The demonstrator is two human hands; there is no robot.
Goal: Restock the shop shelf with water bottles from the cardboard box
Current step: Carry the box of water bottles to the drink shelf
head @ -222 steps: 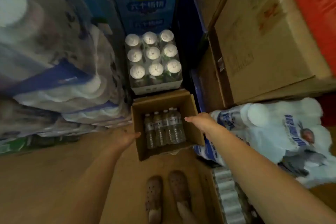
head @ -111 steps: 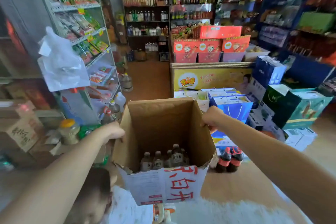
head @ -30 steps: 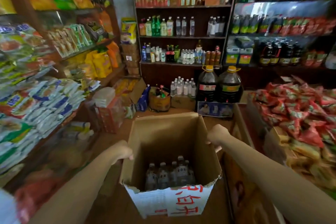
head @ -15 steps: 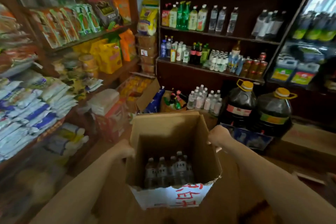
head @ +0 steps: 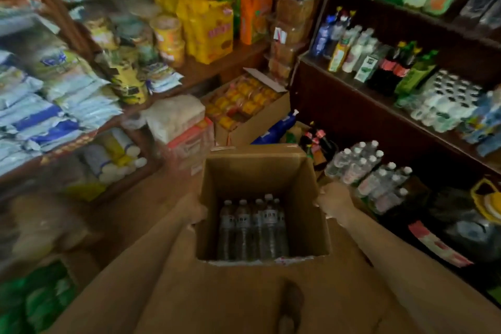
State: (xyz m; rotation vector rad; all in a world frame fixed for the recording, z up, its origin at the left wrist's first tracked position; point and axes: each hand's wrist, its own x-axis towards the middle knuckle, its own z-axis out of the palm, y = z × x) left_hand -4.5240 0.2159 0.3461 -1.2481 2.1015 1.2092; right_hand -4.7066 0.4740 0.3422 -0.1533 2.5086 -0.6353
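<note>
My left hand point(head: 193, 210) and right hand point(head: 332, 202) clamp the open brown cardboard box point(head: 260, 171) walls at nine and three o'clock, steadying its clear plastic water bottles point(head: 252, 228)

I hold the open cardboard box point(head: 260, 171) between both hands: my left hand point(head: 193, 210) grips its left wall, my right hand point(head: 334, 202) grips its right wall. Five water bottles point(head: 253, 228) stand upright in a row against the near wall inside. To the right, the dark shop shelf point(head: 352, 114) carries mixed drinks; clear bottles with white caps point(head: 368, 173) stand at its foot, just beside my right hand.
</note>
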